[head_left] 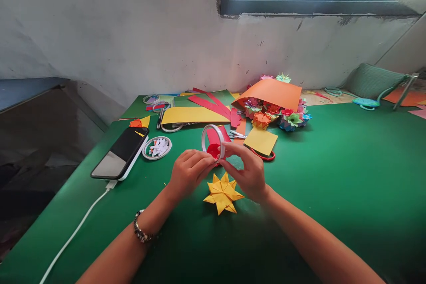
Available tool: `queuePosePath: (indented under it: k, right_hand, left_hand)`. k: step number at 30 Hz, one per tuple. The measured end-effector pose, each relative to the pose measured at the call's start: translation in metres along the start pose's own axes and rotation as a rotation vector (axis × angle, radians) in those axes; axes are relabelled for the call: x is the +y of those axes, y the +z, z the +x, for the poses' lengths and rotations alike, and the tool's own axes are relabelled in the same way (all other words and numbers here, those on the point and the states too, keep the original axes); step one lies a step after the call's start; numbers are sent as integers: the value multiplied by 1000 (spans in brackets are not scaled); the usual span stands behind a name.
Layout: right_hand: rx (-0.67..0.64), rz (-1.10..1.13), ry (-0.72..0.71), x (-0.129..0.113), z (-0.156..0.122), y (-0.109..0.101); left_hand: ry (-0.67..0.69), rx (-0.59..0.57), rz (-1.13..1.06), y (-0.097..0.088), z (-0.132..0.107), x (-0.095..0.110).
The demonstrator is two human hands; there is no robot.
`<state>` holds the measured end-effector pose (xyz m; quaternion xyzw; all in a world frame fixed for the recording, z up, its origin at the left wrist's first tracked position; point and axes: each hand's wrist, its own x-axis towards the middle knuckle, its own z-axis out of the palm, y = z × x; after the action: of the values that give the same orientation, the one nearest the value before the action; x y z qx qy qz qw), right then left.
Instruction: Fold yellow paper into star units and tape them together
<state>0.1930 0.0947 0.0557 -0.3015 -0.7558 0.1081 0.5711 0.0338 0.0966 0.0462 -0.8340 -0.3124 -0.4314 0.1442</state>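
Note:
My right hand (pixel 245 170) pinches a white roll of tape (pixel 213 140), held upright above the green table (pixel 333 177). My left hand (pixel 189 171) is closed at the roll's lower edge, its fingertips pressed together against a small red paper piece (pixel 213 151). A folded yellow paper star (pixel 223 193) lies on the table just below and between both hands, untouched. A beaded bracelet (pixel 141 232) sits on my left wrist.
A phone (pixel 120 152) on a white charging cable (pixel 76 226) lies at left, with a tape ring (pixel 157 147) holding white scraps beside it. Behind are red and yellow paper strips, a yellow square (pixel 260 140), red-handled scissors (pixel 264 156), an orange sheet (pixel 273 93) over paper flowers (pixel 282 115).

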Motion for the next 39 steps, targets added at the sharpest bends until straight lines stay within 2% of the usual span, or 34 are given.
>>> queuePosePath:
  k: [7,12,18,25,33,39]
  right_hand:
    - [21,56,58,-1,-3,1]
    - [-23,135,120,0,-4,3]
    - [-56,247,213,-1,-4,4]
    - [22,297,265,-3,-7,7]
    - [-14,277,229,-3,-7,8]
    - [56,186,203,-4,-8,7]
  left_hand:
    - [53,-60,29,1,-1,0]
    - [68,-96,104,2,0,1]
    - [24,-80,-85,4,0,0]
    - [46,-65,-70,5,-1,0]
    - [54,-58,-38,7,-2,2]
    - [30,-68,10,7,-5,4]
